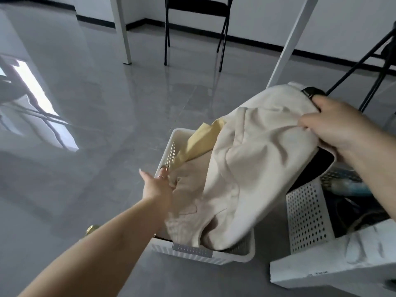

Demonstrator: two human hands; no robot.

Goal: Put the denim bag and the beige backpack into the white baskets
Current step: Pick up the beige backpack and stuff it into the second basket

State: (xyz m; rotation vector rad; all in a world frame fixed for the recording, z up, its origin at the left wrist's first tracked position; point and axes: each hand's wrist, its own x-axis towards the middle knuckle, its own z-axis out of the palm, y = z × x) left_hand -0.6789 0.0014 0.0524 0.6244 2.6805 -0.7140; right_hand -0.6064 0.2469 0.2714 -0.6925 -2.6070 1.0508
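The beige backpack (257,163) is in your grip at its upper right end: your right hand (340,127) has its fingers (308,123) pinched shut on a fold of the cloth, close to the black strap (310,93) at that end. From those fingers the bag runs down and to the left, so its long axis slants from upper right to lower left, with the low end dipping inside the near white basket (201,254). The high end sits over the second white basket (306,217) on the right, whose perforated wall shows beneath it, and dark things lie in that one.

Your left hand (157,185) reaches to the left rim of the near basket, thumb spread away from the fingers, which rest against a pale knitted cloth (188,202) already lying in the basket; you cannot tell whether they clasp it. A yellow cloth (199,144) pokes up at the far side of that basket, just beside the backpack. Both baskets stand on the grey tiled floor (96,103), with a black folding chair (192,28) well behind.
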